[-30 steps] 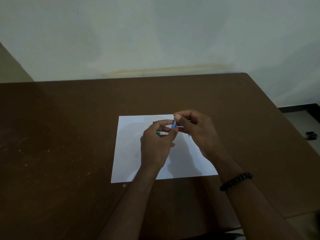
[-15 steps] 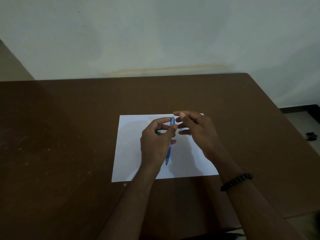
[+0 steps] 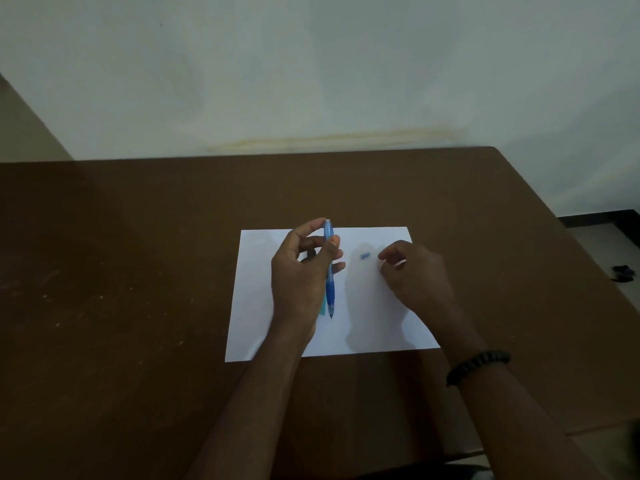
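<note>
One blue pen (image 3: pixel 330 285) is held above the white paper (image 3: pixel 256 306) on the brown surface (image 3: pixel 138 271), its tip pointing near. It looks like light, stiff, smooth plastic that is likely to slip or roll, so the darker section towards the tip seems the surer place to hold. The left hand (image 3: pixel 301 282) makes the grip, with thumb and fingers curled round the far half of the barrel. The right hand (image 3: pixel 415 275) is loosely curled just right of a small blue piece (image 3: pixel 365 255) lying on the paper. It is apart from the piece and seemingly holds nothing.
</note>
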